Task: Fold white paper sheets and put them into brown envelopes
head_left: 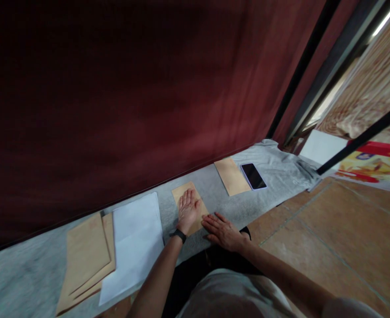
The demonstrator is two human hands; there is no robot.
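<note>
Left hand (187, 208) flat, fingers nearly straight and lying close together, pressing down; nothing gripped. Right hand (224, 232) low and spread, fingertips at the near right edge of the same piece, not closed round anything. Whether any fingertip is tucked beneath that edge: cannot tell.

Under the left palm: a small tan rectangular paper piece, envelope-like (196, 224), lying flat and slightly askew on a narrow worktop draped in grey cloth (215, 198). Main hazard, in my judgement, is here. Cloth is soft and probably gives; uneven pressure from the two hands could skew the paper, or set a crease off line. A sideways drag of the palm might wrinkle it.

Just left: large white paper sheet or sheets (137, 243), near end close to the worktop's front edge. A forearm brushing past could push it over. The left forearm, with a black wristband (179, 235), runs beside it.

Further left: overlapping large brown paper envelopes (87, 247), fanned unevenly. Likely to slide apart if the cloth is tugged.

Right, apart from the hands: second small tan paper piece (232, 176), a dark-screened phone in a pale purple case (253, 176) right beside it. Cloth is rumpled beyond; a pull there could carry the phone toward the brown tiled floor (301, 238).
</note>
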